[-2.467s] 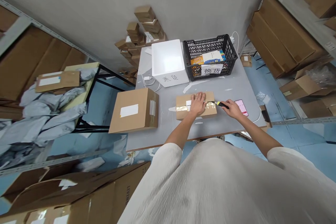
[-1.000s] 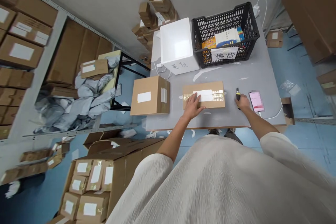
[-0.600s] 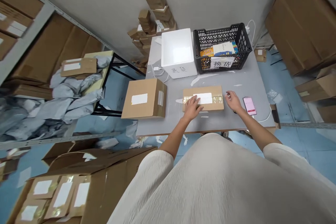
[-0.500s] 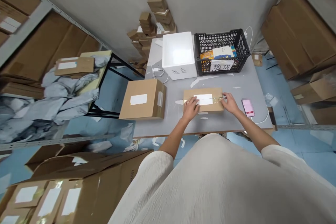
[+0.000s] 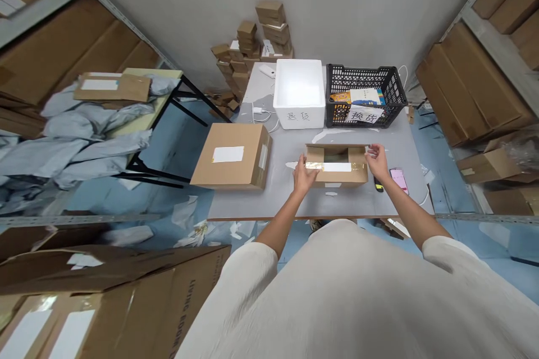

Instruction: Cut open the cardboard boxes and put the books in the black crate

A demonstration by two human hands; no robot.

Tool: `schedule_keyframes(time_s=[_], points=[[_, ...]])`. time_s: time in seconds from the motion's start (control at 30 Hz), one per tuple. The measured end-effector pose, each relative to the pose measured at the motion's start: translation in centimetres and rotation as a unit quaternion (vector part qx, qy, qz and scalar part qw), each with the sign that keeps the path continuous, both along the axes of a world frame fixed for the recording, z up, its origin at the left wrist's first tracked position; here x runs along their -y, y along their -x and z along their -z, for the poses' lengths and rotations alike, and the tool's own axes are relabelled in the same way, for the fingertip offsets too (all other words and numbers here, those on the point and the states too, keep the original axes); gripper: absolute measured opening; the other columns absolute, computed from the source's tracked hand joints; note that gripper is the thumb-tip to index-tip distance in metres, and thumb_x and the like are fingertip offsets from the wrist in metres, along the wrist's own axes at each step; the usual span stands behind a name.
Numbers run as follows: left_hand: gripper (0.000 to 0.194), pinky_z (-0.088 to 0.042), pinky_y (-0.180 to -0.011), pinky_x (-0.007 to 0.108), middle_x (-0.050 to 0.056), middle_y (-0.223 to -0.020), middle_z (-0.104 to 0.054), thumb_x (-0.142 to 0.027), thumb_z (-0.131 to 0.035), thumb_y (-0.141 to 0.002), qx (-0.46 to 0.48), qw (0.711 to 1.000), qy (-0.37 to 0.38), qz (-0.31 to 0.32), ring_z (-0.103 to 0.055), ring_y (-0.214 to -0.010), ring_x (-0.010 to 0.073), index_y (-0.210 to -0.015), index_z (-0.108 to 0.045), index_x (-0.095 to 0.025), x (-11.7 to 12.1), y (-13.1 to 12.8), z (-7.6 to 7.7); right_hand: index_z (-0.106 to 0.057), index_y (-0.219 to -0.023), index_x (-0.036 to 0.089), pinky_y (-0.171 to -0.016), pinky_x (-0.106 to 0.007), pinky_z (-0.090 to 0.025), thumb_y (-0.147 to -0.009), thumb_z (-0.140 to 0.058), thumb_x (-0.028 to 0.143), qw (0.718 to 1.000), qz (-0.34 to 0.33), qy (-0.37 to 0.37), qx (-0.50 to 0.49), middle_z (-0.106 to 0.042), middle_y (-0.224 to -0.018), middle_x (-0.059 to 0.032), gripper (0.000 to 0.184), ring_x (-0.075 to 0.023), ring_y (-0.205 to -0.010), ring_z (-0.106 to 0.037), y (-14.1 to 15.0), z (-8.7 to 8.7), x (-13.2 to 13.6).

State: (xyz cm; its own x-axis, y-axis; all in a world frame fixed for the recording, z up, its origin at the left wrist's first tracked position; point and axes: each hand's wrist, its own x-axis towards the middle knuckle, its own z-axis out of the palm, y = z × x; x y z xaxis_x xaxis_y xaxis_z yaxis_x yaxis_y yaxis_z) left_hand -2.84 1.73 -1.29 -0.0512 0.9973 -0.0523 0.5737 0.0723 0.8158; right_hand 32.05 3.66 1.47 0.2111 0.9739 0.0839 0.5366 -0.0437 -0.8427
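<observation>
In front of me on the table lies a small cardboard box, its top now parted so that the dark inside shows. Clear tape and a white label run along its near flap. My left hand grips the box's left end at that flap. At the right end, the fingers of my right hand are pinched at the box's upper edge. Just beneath that hand lies a black-and-yellow tool, perhaps a box cutter. A phone with a pink screen rests to its right.
A larger closed carton stands left on the grey table. Behind are a white foam bin and a black plastic crate holding packets. Grey parcels pile on the left; a big open carton stands lower left.
The small box's top has come open, and its labelled flap has shifted toward me. Both hands stay at its ends. The black-and-yellow tool has come into sight.
</observation>
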Motion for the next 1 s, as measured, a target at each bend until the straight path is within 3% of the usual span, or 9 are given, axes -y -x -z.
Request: schedule_keyframes(time_s=[0.13, 0.23, 0.3, 0.43, 0.53, 0.63, 0.8, 0.87, 1.0], points=[[0.061, -0.047, -0.127, 0.053, 0.016, -0.170, -0.055, -0.036, -0.075, -0.097, -0.055, 0.997, -0.010, 0.049, -0.052, -0.158, 0.0377, -0.155, -0.060, -0.024, -0.2, 0.4, 0.2, -0.044, -0.167, 0.022, -0.123, -0.058, -0.049, -0.107, -0.040, 0.054, 0.991, -0.081, 0.030, 0.103, -0.046, -0.174, -0.0203, 0.068, -0.0352, -0.154, -0.052, -0.4, -1.0, -2.6], [0.049, -0.048, -0.127, 0.053, 0.016, -0.172, -0.051, -0.038, -0.073, -0.099, -0.084, 0.993, -0.010, 0.077, -0.050, -0.160, 0.0381, -0.145, -0.069, -0.023, -0.4, 0.7, 0.1, -0.040, -0.174, 0.020, -0.129, -0.063, -0.040, -0.110, -0.032, 0.057, 0.960, -0.127, 0.090, 0.231, -0.028, -0.186, -0.0170, 0.075, -0.0401, -0.164, -0.039, -0.6, -1.5, -3.9], [0.047, -0.048, -0.126, 0.054, 0.016, -0.173, -0.051, -0.040, -0.073, -0.099, -0.091, 0.992, -0.007, 0.086, -0.049, -0.160, 0.0381, -0.143, -0.070, -0.023, -0.5, 0.9, 0.1, -0.041, -0.175, 0.023, -0.127, -0.069, -0.039, -0.111, -0.029, 0.058, 0.934, -0.135, 0.140, 0.299, -0.024, -0.188, -0.0146, 0.074, -0.0445, -0.161, -0.042, -0.7, -1.7, -4.7], [0.046, -0.048, -0.126, 0.052, 0.015, -0.173, -0.049, -0.040, -0.073, -0.100, -0.093, 0.992, -0.004, 0.091, -0.049, -0.160, 0.0381, -0.143, -0.070, -0.024, -0.3, 1.0, -0.1, -0.050, -0.170, 0.028, -0.121, -0.072, -0.043, -0.113, -0.022, 0.053, 0.900, -0.158, 0.212, 0.347, -0.036, -0.184, -0.0128, 0.068, -0.0455, -0.151, -0.051, -0.6, -2.1, -6.3], [0.044, -0.049, -0.125, 0.051, 0.015, -0.173, -0.049, -0.041, -0.072, -0.101, -0.090, 0.992, -0.004, 0.090, -0.050, -0.158, 0.0377, -0.141, -0.069, -0.025, -0.3, 0.9, -0.3, -0.059, -0.161, 0.027, -0.119, -0.070, -0.046, -0.113, -0.023, 0.053, 0.889, -0.178, 0.233, 0.351, -0.045, -0.177, -0.0150, 0.065, -0.0444, -0.149, -0.052, -0.3, -2.4, -7.4], [0.041, -0.048, -0.125, 0.052, 0.015, -0.170, -0.050, -0.040, -0.075, -0.099, -0.098, 0.991, 0.004, 0.086, -0.050, -0.157, 0.0376, -0.137, -0.070, -0.026, -0.3, 0.7, -0.9, -0.064, -0.154, 0.025, -0.121, -0.068, -0.045, -0.113, -0.026, 0.057, 0.882, -0.184, 0.235, 0.366, -0.045, -0.177, -0.0157, 0.064, -0.0448, -0.150, -0.049, -0.2, -2.7, -7.9], [0.026, -0.044, -0.123, 0.058, 0.015, -0.170, -0.049, -0.037, -0.072, -0.100, -0.118, 0.992, -0.016, 0.042, -0.046, -0.157, 0.0385, -0.124, -0.071, -0.027, 0.3, 0.4, -3.8, -0.063, -0.151, 0.027, -0.117, -0.067, -0.048, -0.112, -0.027, 0.058, 0.872, -0.224, 0.241, 0.362, -0.053, -0.172, -0.0140, 0.061, -0.0435, -0.143, -0.057, -0.7, -3.1, -8.0], [0.016, -0.044, -0.121, 0.054, 0.014, -0.159, -0.059, -0.039, -0.063, -0.106, -0.107, 0.993, -0.036, 0.035, -0.052, -0.150, 0.0346, -0.113, -0.072, -0.027, 0.8, 0.6, -5.2, -0.062, -0.151, 0.026, -0.113, -0.065, -0.050, -0.111, -0.031, 0.058, 0.876, -0.221, 0.243, 0.354, -0.063, -0.162, -0.0162, 0.060, -0.0429, -0.137, -0.062, -0.9, -3.2, -7.9], [0.027, -0.043, -0.119, 0.049, 0.008, -0.130, -0.075, -0.036, -0.054, -0.111, -0.094, 0.991, -0.028, 0.087, -0.063, -0.133, 0.0279, -0.090, -0.069, -0.025, 2.2, 2.0, -7.0, -0.061, -0.152, 0.025, -0.109, -0.064, -0.052, -0.109, -0.035, 0.060, 0.888, -0.211, 0.223, 0.343, -0.066, -0.157, -0.0182, 0.061, -0.0442, -0.133, -0.065, -0.9, -3.1, -7.2]])
